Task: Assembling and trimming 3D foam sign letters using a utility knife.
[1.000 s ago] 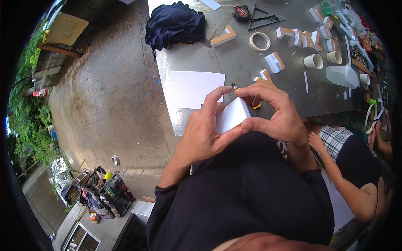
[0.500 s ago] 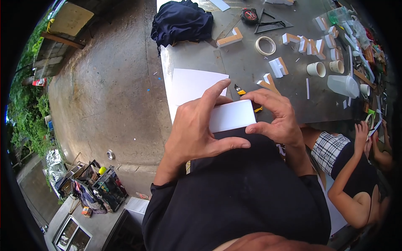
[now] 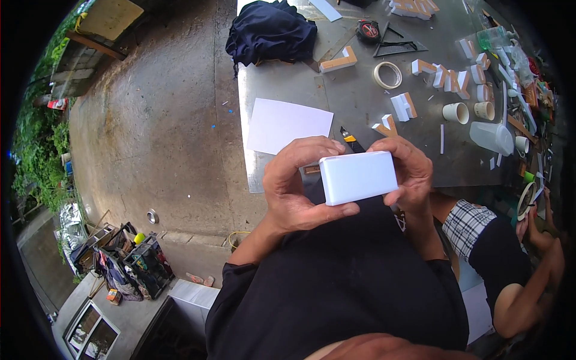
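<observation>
1. Paper sheet [image 3: 291, 126], white: flat at the left side of the grey table [image 3: 360, 99], on the far side of the left hand.
2. Left hand [image 3: 285, 189]: curled round the left end of the block, thumb along the near edge, other fingers bent toward the far edge; the grip is about as wide as the block.
3. Knife [image 3: 351, 139], yellow and black: on the table, past the block's far edge, partly hidden.
4. White block [image 3: 360, 179]: held between the two hands, broad face up. Its long axis runs left to right, right end slightly farther. Neither hand is nearer; each has one end.
5. Right hand [image 3: 415, 171]: holding the right end, thumb at the near corner, index finger at the far corner.
6. Change from half a second ago: the left thumb, then apart from the near edge, now lies against it; the left index finger, then stretched out, is bent; the block's left end, then covered, now shows.
</observation>
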### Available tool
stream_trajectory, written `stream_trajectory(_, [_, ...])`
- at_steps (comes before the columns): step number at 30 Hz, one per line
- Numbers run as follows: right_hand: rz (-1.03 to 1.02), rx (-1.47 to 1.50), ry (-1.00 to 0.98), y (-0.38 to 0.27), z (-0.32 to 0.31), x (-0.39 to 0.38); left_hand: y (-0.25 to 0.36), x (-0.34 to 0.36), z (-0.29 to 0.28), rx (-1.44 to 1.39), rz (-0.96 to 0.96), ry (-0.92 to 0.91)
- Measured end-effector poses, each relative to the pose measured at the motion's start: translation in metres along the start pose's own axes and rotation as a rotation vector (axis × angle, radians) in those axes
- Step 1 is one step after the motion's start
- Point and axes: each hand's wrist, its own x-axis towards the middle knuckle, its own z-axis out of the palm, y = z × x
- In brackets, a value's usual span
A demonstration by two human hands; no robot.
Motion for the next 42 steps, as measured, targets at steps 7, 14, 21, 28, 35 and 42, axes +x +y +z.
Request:
stream_trajectory(7, [-0.106, -0.274, -0.262, -0.004, -0.006, 0.018, 0.003, 0.003, -0.003, 0.038, 0.036, -0.023])
stream_trajectory(14, [-0.03, -0.344, -0.189, -0.013, 0.015, 0.015, 0.003, -0.005, 0.007, -0.039, -0.102, 0.084])
stream_trajectory(21, [0.078, -0.097, 0.055, -0.001, 0.042, 0.0, 0.015, -0.008, 0.021, -0.168, -0.283, 0.151])
stream_trajectory(28, [0.166, 0.056, 0.125, 0.006, 0.054, -0.006, 0.01, -0.01, 0.021, -0.347, -0.38, 0.144])
stream_trajectory(35, [0.178, 0.11, 0.127, 0.008, 0.059, -0.003, 0.012, -0.004, 0.025, -0.362, -0.465, 0.205])
stream_trajectory(42, [0.193, -0.098, 0.054, 0.02, 0.049, -0.002, -0.002, -0.007, 0.013, -0.271, -0.451, 0.178])
